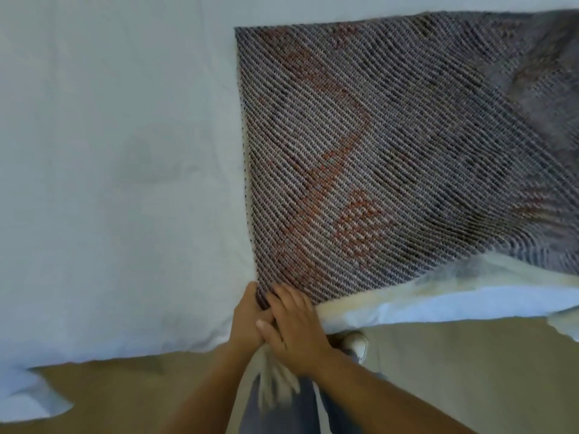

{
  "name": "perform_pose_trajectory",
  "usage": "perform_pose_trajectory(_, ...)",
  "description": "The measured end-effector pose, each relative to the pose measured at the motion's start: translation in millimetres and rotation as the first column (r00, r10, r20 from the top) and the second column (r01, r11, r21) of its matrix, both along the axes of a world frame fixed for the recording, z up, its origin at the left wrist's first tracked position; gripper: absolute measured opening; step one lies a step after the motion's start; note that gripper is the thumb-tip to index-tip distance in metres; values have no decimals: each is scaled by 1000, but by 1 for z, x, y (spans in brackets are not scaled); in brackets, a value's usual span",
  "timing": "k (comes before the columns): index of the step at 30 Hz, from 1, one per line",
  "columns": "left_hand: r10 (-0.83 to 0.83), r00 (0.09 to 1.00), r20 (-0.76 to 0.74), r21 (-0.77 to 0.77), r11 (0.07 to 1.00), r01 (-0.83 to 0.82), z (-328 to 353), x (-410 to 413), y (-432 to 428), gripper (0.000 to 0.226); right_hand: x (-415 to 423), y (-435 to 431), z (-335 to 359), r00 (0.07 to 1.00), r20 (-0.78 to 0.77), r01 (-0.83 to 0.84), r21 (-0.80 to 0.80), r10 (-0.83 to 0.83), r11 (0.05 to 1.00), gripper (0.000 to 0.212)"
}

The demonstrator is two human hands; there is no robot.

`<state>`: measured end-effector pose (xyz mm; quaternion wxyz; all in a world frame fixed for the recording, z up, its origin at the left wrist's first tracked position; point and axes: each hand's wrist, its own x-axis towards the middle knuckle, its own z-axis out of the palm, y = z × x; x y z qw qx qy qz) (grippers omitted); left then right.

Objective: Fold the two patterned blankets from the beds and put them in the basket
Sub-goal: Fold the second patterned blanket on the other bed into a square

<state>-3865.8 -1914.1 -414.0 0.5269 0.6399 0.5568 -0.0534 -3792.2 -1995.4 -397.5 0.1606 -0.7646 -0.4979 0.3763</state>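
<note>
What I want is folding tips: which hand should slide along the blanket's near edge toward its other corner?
Right, probably. The grey and red woven blanket runs rightward along the white bed's near edge, on the right hand's side, while the left hand has the corner in its grip.

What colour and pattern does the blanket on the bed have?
The blanket has a grey-and-white diagonal weave with orange-red patches, seen in the head view.

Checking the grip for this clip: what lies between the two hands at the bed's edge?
In the head view, the near corner of the patterned blanket is bunched between the left hand and right hand; its pale fringe hangs below them.
</note>
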Motion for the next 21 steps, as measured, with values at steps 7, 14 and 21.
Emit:
perform_pose_trajectory(7, 211, 965, -153, 316, 936, -155, 21, 29, -40, 56, 54, -9, 15, 990, -44, -129, 79, 133, 988, 44)
perform_pose_trajectory(14, -499, 805, -321, 689, 460, 560, 39, 100, -91, 64, 141, -75, 20, 982, 100, 137, 189, -158, 972, 25)
perform_pose_trajectory(21, -651, 624, -432, 766, 100, 635, 24, 177, -116, 49, 250, -169, 10, 737, 502, 448, 138, -452, 883, 19)
